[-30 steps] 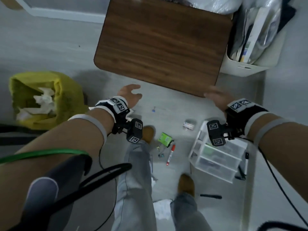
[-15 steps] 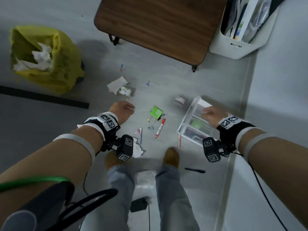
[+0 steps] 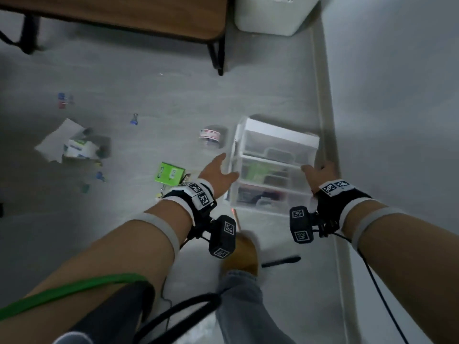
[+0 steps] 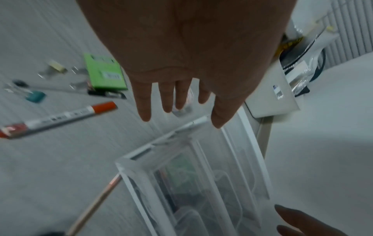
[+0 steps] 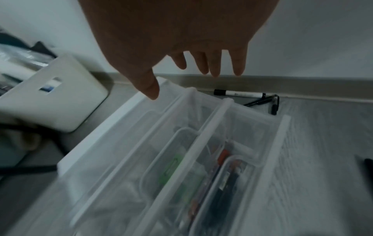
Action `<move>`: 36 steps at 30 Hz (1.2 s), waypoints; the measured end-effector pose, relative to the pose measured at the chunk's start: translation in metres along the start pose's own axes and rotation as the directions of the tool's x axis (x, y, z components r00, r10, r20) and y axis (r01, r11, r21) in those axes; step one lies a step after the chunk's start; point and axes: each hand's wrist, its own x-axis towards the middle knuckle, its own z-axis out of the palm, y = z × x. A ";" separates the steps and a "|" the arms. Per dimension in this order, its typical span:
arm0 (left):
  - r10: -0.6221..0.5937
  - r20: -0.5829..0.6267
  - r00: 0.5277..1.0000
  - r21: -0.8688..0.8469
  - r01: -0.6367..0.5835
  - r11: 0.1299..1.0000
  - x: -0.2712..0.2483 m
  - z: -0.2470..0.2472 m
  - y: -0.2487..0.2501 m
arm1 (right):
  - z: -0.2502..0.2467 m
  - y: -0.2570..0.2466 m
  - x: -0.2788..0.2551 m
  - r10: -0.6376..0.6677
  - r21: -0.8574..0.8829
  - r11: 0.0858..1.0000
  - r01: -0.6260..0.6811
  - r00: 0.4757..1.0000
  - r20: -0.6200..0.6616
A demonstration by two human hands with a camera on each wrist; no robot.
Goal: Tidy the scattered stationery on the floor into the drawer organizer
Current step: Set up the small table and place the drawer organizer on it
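Note:
The drawer organizer (image 3: 275,167) is a translucent white three-drawer unit on the floor by the wall, with pens and a green item inside (image 5: 201,167). My left hand (image 3: 223,170) is open at its left side, fingers straight and spread (image 4: 181,103). My right hand (image 3: 318,171) is open at its right side, thumb near the top edge (image 5: 201,63). Whether either hand touches it is unclear. Scattered to the left lie a green box (image 3: 170,173), a tape roll (image 3: 211,136), a blue binder clip (image 3: 134,119), a red marker (image 4: 58,119) and a pencil (image 4: 95,206).
A black pen (image 3: 280,261) lies by my brown shoe (image 3: 242,254). Markers (image 5: 240,94) lie along the skirting behind the organizer. Crumpled paper (image 3: 72,142) is at the left. A wooden table (image 3: 124,18) and a white bin (image 3: 273,18) stand at the back.
The view has dropped closer to the floor. My left hand moved right from the loose stationery to the organizer's left side. My right hand stays at the organizer.

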 end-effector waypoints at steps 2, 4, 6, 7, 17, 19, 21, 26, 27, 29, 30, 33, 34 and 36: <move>-0.003 0.052 0.999 -0.020 0.005 1.000 0.024 0.018 0.011 | 0.006 0.007 0.019 0.047 0.064 0.997 -0.049 0.998 0.035; -0.016 0.050 0.999 -0.094 0.021 0.995 0.038 0.030 0.018 | 0.016 0.011 0.030 0.047 0.143 0.988 -0.056 0.997 0.069; -0.028 -0.002 1.000 -0.188 0.027 0.982 0.042 0.037 0.026 | 0.020 0.012 0.034 0.011 0.247 0.969 -0.026 0.998 0.062; -0.034 -0.017 0.999 -0.217 0.029 0.976 0.038 0.036 0.028 | 0.021 0.010 0.030 0.003 0.309 0.951 -0.019 0.999 0.051; 0.007 -0.173 0.985 -0.274 -0.055 0.960 -0.072 -0.049 0.106 | -0.051 -0.038 -0.076 -0.097 0.591 0.799 0.109 0.994 -0.053; 0.057 -0.183 0.981 -0.241 -0.101 0.965 -0.095 -0.077 0.128 | -0.073 -0.061 -0.099 -0.157 0.605 0.777 0.175 0.984 -0.083; 0.123 -0.219 0.968 -0.204 -0.169 0.964 -0.115 -0.113 0.156 | -0.101 -0.099 -0.122 -0.229 0.619 0.744 0.251 0.966 -0.117; 0.249 -0.342 0.906 -0.137 -0.310 0.941 -0.141 -0.211 0.208 | -0.149 -0.195 -0.164 -0.446 0.570 0.668 0.478 0.871 -0.207; 0.268 -0.360 0.894 -0.124 -0.331 0.936 -0.142 -0.228 0.213 | -0.153 -0.211 -0.170 -0.488 0.555 0.649 0.519 0.845 -0.219; 0.314 -0.400 0.861 -0.084 -0.376 0.923 -0.144 -0.265 0.220 | -0.155 -0.243 -0.177 -0.546 0.536 0.634 0.557 0.814 -0.200; 0.331 -0.424 0.843 -0.068 -0.394 0.916 -0.141 -0.287 0.219 | -0.152 -0.263 -0.181 -0.566 0.524 0.637 0.566 0.804 -0.181; 0.354 -0.477 0.804 -0.014 -0.410 0.912 -0.126 -0.343 0.213 | -0.135 -0.319 -0.185 -0.617 0.530 0.593 0.606 0.765 -0.185; 0.357 -0.488 0.796 -0.007 -0.413 0.911 -0.118 -0.362 0.207 | -0.126 -0.339 -0.184 -0.629 0.526 0.585 0.617 0.755 -0.186; 0.346 -0.537 0.770 -0.003 -0.411 0.911 -0.104 -0.391 0.196 | -0.110 -0.372 -0.181 -0.652 0.505 0.579 0.640 0.735 -0.184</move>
